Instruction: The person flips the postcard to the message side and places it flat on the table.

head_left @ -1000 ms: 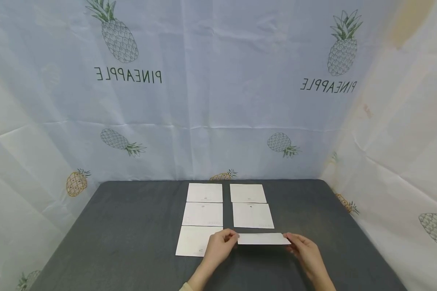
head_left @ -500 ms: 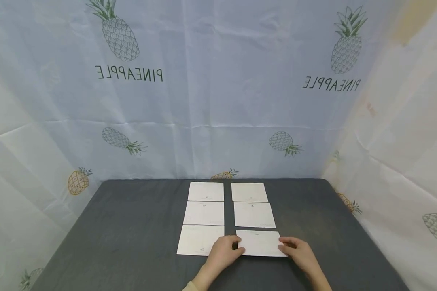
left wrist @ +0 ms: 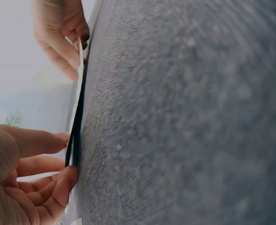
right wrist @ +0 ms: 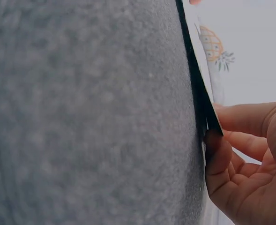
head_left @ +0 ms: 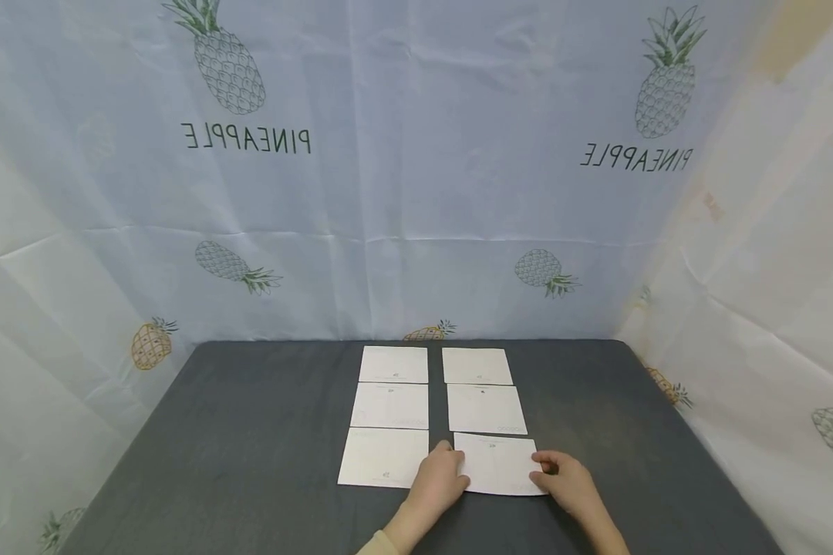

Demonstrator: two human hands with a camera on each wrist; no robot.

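Observation:
A white paper card (head_left: 496,465) with a small mark near its far edge lies low over the dark table, at the near end of the right column of cards. My left hand (head_left: 439,479) pinches its left edge, and my right hand (head_left: 568,482) pinches its right edge. Seen edge-on in the left wrist view, the card (left wrist: 77,105) runs between both hands, a dark gap under it. In the right wrist view, my right thumb (right wrist: 248,117) rests on top of the card's corner while curled fingers (right wrist: 220,164) sit underneath.
Three similar cards form a left column, the nearest card (head_left: 382,459) beside my left hand. Two more, including the middle right card (head_left: 487,408), lie beyond the held one. A pineapple-print curtain (head_left: 416,177) rises behind the dark table (head_left: 250,455).
The held card has come down from a tilted, near edge-on pose to lie almost flat in line with the right column. Both hands moved down with it and kept their grip on its edges.

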